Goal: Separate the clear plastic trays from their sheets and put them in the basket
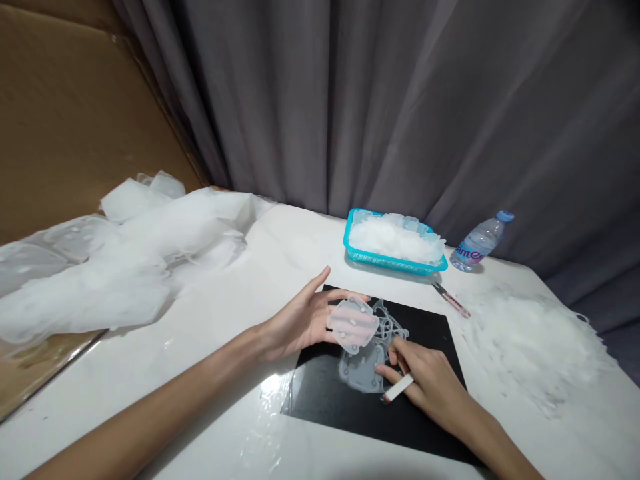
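From my end I see the left hand (310, 317) spread wide, thumb standing well away, with a clear piece (353, 325) lying across its fingers, which show through it; I cannot tell whether anything pinches it. The right hand (425, 377) is curled, holding a white tool (399, 388) between its fingers, the tool's dark, reddish end pointing down and toward my left. One of its fingertips is at the right edge of a second piece (361, 373), which lies on the black mat (350, 417), partly overlapped in my view by the first. Tangled strips (393, 328) lie just beyond that fingertip.

The mat sits on a white table (295, 243). Past its far edge I have a blue basket (395, 265) heaped with pale pieces (390, 237), with cutters (451, 300) near its right corner and a bottle (480, 245) just beside it. A loose whitish pile (540, 343) spreads at the right; bulky bags (145, 260) lie at the left, before cardboard (75, 113). A grey curtain (380, 100) hangs behind.
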Tool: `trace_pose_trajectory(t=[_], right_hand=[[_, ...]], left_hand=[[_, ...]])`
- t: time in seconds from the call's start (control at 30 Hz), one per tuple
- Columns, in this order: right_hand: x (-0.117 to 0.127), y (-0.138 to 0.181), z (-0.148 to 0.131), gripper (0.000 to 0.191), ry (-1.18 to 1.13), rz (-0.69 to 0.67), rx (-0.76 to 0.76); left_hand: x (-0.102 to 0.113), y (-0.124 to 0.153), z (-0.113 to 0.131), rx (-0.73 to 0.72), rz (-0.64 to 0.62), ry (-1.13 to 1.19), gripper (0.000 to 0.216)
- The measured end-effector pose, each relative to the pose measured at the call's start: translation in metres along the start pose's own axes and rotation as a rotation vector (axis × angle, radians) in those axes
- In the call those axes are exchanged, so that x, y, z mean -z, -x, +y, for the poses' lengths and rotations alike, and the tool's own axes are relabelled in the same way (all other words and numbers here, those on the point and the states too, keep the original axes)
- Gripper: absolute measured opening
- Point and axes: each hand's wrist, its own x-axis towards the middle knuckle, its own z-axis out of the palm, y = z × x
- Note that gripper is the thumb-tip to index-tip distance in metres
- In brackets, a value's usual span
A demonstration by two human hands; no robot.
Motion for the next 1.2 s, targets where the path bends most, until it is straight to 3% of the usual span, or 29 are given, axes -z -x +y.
trace_pose_trajectory(t=[0.27,0.37,0.47,0.57,0.67,0.87,0.97,1.07,1.2], right_hand=[[-0.003,0.0,0.001,0.029,0.029,-0.002,0.022],[-0.004,-0.001,0.0,0.029,0.026,0.006,0.027],[-0.006,-0.003,-0.001,0.029,0.01,0.021,0.04],[-0.01,-0.004,-0.001,0.029,-0.001,0.051,0.068],[-0.014,-0.007,0.0,0.029,-0.009,0.088,0.083],[-0.017,-0.008,0.0,0.028,-0.025,0.117,0.1],[-0.016,-0.008,0.001,0.028,-0.006,0.124,0.103],[-0.017,-0.008,0.002,0.029,0.015,0.14,0.114],[-0.021,-0.008,0.002,0.037,0.036,0.198,0.115]], left_hand=[[0.001,-0.001,0.0,-0.022,0.008,-0.014,0.076],[0.002,-0.003,-0.005,-0.022,0.068,-0.063,0.068],[0.009,-0.009,-0.012,-0.126,0.183,-0.299,0.048],[0.018,-0.02,-0.01,-0.354,0.271,-0.651,0.042],[0.022,-0.042,0.017,-0.525,0.356,-0.813,0.043],[0.016,-0.127,0.111,-0.731,0.554,-0.961,0.03],[0.013,-0.152,0.13,-0.777,0.634,-1.086,0.026],[0.01,-0.134,0.108,-0.832,0.615,-1.231,0.017],[0.004,-0.058,0.038,-0.793,0.382,-1.402,0.017]])
